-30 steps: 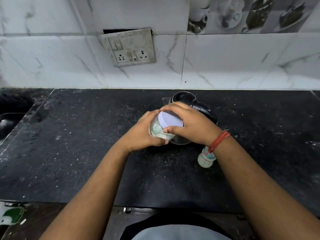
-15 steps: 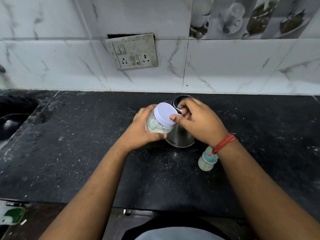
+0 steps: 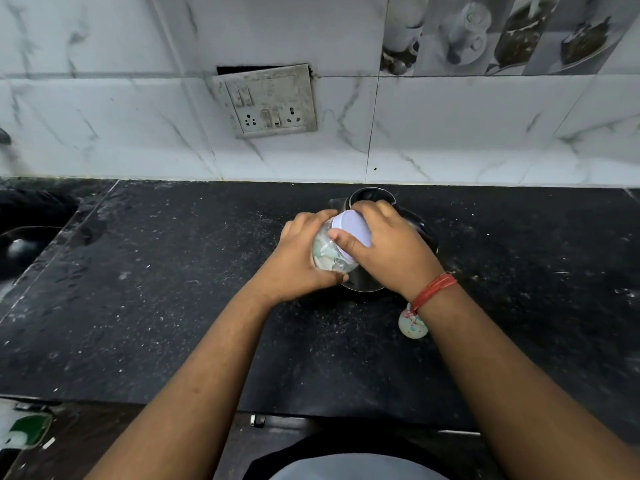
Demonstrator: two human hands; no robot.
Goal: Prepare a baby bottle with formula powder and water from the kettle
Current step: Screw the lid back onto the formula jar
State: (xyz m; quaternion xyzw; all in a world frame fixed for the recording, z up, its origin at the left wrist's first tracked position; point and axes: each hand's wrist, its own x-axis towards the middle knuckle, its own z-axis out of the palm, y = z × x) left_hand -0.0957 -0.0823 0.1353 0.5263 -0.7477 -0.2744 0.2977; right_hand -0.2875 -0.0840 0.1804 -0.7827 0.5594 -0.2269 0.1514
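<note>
A clear formula jar [image 3: 329, 254] with a pale lilac lid [image 3: 353, 228] is held tilted above the black counter, in front of the steel kettle [image 3: 372, 197]. My left hand [image 3: 298, 261] wraps the jar's body. Fingers and thumb of my right hand [image 3: 388, 251] clasp the lid's rim. The kettle stands mostly hidden behind both hands, its open top showing. A small baby bottle [image 3: 410, 323] with a pale green patterned body stands on the counter, partly covered by my right wrist.
The black stone counter [image 3: 173, 289] runs to a marble-tiled wall with a switch and socket plate [image 3: 266, 102]. A dark sink [image 3: 24, 237] lies at the far left. A green and white object [image 3: 24, 431] sits below the counter's front edge at bottom left.
My right hand left the lid's top for its edge half a second ago, and now grips the lid again. The jar stays tilted in my left hand; the camera view has shifted slightly.
</note>
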